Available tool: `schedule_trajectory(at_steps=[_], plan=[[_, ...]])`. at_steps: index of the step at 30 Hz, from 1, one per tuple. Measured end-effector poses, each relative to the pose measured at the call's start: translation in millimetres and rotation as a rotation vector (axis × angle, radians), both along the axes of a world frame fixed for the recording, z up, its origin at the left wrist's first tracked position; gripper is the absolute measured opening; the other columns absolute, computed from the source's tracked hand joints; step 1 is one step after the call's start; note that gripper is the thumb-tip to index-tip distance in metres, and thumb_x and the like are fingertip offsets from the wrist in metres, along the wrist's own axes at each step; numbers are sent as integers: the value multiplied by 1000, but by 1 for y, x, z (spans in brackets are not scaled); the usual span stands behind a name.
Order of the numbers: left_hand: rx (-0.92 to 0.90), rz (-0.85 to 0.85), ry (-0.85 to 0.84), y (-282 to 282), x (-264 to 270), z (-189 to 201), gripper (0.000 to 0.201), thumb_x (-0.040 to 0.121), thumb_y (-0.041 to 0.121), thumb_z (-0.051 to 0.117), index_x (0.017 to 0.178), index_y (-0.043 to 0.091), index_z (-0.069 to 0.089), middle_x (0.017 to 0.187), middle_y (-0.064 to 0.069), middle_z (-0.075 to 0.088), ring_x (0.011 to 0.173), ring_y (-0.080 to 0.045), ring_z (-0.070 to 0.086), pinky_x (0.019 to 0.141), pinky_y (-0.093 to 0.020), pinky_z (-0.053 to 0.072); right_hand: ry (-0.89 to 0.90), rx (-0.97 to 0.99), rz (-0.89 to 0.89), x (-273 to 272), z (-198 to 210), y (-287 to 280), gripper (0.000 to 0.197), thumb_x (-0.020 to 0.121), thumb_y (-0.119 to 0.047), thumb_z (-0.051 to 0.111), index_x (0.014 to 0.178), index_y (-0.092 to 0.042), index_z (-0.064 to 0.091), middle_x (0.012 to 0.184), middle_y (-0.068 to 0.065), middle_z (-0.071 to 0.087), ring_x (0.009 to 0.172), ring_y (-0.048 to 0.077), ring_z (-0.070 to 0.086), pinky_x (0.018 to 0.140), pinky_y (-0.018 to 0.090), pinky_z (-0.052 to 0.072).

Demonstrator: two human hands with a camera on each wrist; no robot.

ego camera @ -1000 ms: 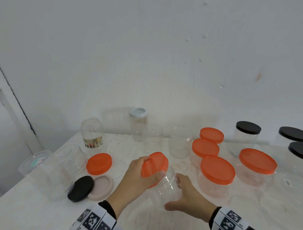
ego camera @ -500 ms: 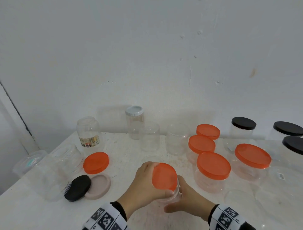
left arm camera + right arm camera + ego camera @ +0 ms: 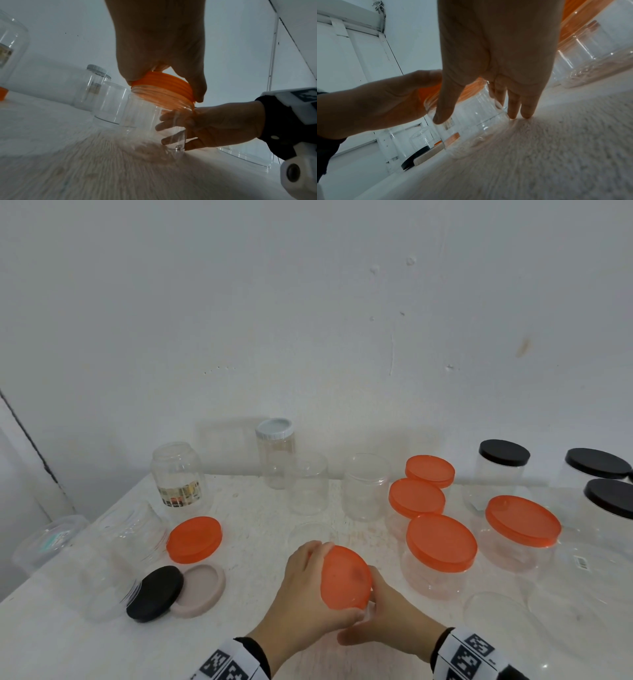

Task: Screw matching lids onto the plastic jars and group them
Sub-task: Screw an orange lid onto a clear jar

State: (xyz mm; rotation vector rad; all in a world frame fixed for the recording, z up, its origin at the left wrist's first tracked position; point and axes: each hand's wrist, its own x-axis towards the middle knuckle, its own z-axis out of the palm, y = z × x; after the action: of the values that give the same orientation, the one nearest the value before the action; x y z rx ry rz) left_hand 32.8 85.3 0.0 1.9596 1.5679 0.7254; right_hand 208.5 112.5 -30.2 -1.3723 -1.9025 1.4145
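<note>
A small clear plastic jar (image 3: 145, 121) stands on the white table near the front, leaning slightly. An orange lid (image 3: 346, 577) sits on its threaded mouth. My left hand (image 3: 303, 583) grips that lid from above, fingers and thumb curled round its rim (image 3: 164, 86). My right hand (image 3: 390, 618) wraps the jar's body from the right, and its fingers (image 3: 169, 117) show through the clear wall. In the right wrist view the right hand's thumb and fingers (image 3: 513, 105) straddle the jar (image 3: 471, 121), fingertips down at the table.
Several orange-lidded jars (image 3: 442, 546) stand close on the right, black-lidded ones (image 3: 503, 453) beyond. Open clear jars (image 3: 366, 487) and a white-capped jar (image 3: 275, 433) line the wall. On the left lie a loose orange lid (image 3: 195, 539), black lid (image 3: 156, 594), beige lid (image 3: 202, 587).
The left hand has brought the tilted orange lid down onto the jar's mouth. The right hand has closed further round the jar body.
</note>
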Motion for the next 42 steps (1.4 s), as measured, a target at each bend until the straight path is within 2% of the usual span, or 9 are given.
schedule_trajectory(at_steps=[7, 11, 20, 27, 32, 36, 39, 40, 42], plan=[[69, 8, -6, -3, -1, -7, 106, 60, 66, 68, 144, 44, 7, 137, 33, 4, 132, 2, 11, 104, -20, 26, 17, 29, 6, -2, -3, -1, 101, 60, -32, 91, 133, -38, 22, 121, -13, 54, 108, -2, 57, 90, 20, 48], [56, 20, 4, -2, -1, -8, 107, 63, 64, 70, 146, 44, 4, 140, 31, 3, 133, 0, 10, 109, -24, 26, 7, 32, 6, -3, -3, -1, 101, 61, -33, 91, 133, -36, 21, 120, -15, 53, 107, -4, 55, 86, 14, 47], [67, 44, -55, -6, -2, -12, 108, 63, 63, 72, 146, 43, 4, 141, 29, 6, 133, 1, 14, 110, -25, 29, -10, 40, 2, -3, -1, -2, 100, 60, -35, 91, 130, -42, 20, 120, -15, 53, 108, -2, 56, 93, 23, 49], [49, 71, -44, -6, -2, -19, 110, 64, 64, 71, 147, 39, 3, 141, 30, 4, 126, 5, 13, 103, -17, 26, -23, 39, 6, -5, 4, -6, 95, 64, -29, 89, 134, -31, 24, 121, -7, 56, 110, 7, 58, 97, 33, 49], [30, 69, -13, -3, -1, -17, 110, 64, 64, 71, 147, 37, 3, 138, 31, 4, 124, 6, 10, 102, -16, 24, -28, 49, 6, -6, 4, -6, 94, 66, -28, 89, 134, -30, 24, 119, -7, 57, 107, 5, 59, 94, 26, 49], [-41, 67, 9, 0, -2, -13, 119, 60, 66, 71, 149, 35, -2, 145, 25, 3, 136, -3, 11, 109, -24, 27, -41, 41, -8, -6, 3, -6, 95, 64, -30, 89, 135, -29, 25, 116, -9, 57, 104, 3, 59, 87, 19, 49], [-100, 42, -61, 1, -5, -9, 128, 55, 69, 76, 148, 40, -7, 148, 23, 5, 137, -4, 14, 110, -27, 28, -86, 44, -12, -8, 7, -5, 102, 63, -33, 89, 139, -25, 21, 118, -13, 52, 104, -1, 56, 78, 11, 46], [-123, 33, -98, 1, -8, -8, 132, 52, 70, 78, 147, 42, -9, 147, 24, 5, 137, -4, 15, 111, -29, 28, -96, 40, -16, -7, 9, -4, 105, 63, -33, 89, 141, -24, 19, 121, -14, 49, 106, -2, 54, 79, 11, 45], [-177, 23, -183, 2, -15, -7, 140, 45, 70, 81, 147, 43, -10, 148, 25, 3, 137, -4, 16, 113, -31, 28, -107, 17, -25, -3, 15, -2, 116, 62, -31, 89, 147, -24, 11, 133, -11, 43, 117, 1, 48, 93, 17, 43]])
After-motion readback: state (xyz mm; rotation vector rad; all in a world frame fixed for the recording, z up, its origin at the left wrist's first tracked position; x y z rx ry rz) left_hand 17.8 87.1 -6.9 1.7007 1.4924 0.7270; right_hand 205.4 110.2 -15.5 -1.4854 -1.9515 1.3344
